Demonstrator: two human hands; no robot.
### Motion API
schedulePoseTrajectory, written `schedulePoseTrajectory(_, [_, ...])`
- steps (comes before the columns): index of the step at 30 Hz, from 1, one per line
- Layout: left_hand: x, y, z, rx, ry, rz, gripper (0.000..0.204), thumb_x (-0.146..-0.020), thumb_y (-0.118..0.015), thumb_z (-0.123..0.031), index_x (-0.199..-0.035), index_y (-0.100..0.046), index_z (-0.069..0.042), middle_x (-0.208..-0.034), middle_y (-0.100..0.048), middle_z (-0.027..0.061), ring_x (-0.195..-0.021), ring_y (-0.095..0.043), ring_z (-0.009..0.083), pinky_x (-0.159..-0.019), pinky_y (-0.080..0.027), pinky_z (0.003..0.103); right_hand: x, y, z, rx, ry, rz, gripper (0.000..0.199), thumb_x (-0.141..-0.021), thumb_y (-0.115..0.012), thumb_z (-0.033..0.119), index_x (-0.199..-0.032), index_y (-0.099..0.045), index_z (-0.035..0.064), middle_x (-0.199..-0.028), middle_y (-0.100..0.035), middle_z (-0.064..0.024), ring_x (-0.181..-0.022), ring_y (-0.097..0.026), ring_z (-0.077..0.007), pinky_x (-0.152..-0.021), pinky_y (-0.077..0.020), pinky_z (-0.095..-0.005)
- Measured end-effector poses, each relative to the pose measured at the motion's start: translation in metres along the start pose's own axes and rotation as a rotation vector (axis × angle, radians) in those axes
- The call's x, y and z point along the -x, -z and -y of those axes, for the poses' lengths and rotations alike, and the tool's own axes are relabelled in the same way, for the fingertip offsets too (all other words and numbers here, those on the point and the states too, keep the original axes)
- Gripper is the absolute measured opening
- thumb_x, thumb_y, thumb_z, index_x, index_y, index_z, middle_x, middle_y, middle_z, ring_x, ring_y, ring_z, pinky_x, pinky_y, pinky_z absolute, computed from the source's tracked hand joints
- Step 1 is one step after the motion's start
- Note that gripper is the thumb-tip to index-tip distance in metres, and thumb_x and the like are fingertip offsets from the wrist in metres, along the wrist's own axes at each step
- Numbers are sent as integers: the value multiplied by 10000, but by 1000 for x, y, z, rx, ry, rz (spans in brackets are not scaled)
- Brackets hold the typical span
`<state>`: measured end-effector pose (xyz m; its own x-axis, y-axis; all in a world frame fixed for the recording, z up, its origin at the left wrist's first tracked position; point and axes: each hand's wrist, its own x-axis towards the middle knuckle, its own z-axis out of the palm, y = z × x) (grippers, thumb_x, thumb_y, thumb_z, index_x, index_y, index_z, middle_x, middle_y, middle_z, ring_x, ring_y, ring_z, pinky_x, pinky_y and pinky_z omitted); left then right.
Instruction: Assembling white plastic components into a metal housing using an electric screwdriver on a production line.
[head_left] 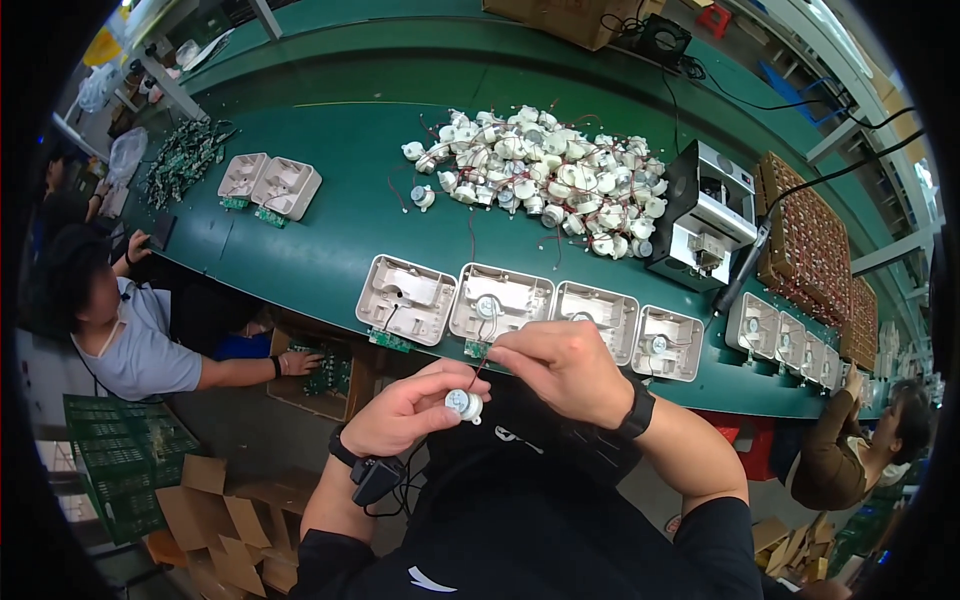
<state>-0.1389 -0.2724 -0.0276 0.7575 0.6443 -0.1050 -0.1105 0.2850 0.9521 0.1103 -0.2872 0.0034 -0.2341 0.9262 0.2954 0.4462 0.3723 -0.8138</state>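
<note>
My left hand [405,408] holds a small white motor [464,403] with a round metal face, between thumb and fingers. Thin dark red wires [478,374] rise from it to the pinched fingertips of my right hand [570,368]. Just beyond my hands stands a row of open white plastic housings. The leftmost housing [405,300] has a green circuit board [389,340] hanging at its near edge. Behind my right fingertips, the second housing [508,287] contains a round motor, and its green board [477,349] is partly covered.
Many white motors with wires form a pile [550,175] on the green bench [330,250]. To its right are a metal machine [710,215], a soldering iron [745,270] and brown trays [805,235]. Co-workers sit at left [140,340] and right [845,455]. More housings [285,187] stand far left.
</note>
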Motion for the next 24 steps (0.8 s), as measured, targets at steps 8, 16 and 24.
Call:
schedulePoseTrajectory(8, [-7, 24, -17, -896, -113, -354, 305, -790, -826, -91, -1069, -724, -22, -1092, -696, 121, -1081, -666, 248, -847, -553, 347, 4, -17, 23, 111, 198, 107, 161, -869, -763, 142, -991, -716, 48, -779, -677, -99, -674, -675, -265, -574, -528, -360])
schedulePoseTrajectory(16, [-24, 93, -12, -1128, -234, -447, 309, -703, -845, -93, -981, -723, -38, -1103, -722, 94, -1126, -649, 289, -941, -522, 398, 8, -37, 6, 181, 131, 172, 259, -881, -751, 183, -1070, -631, 53, -848, -630, -77, -720, -661, -261, -573, -519, -374])
schedulePoseTrajectory(24, [-34, 108, 1, -1319, -289, -437, 327, -668, -864, -123, -960, -721, -81, -1161, -703, 70, -1248, -577, 322, -1041, -448, 445, 7, -46, -2, 201, 106, 261, 250, -896, -732, 176, -1069, -609, 45, -842, -608, -76, -747, -657, -274, -593, -521, -379])
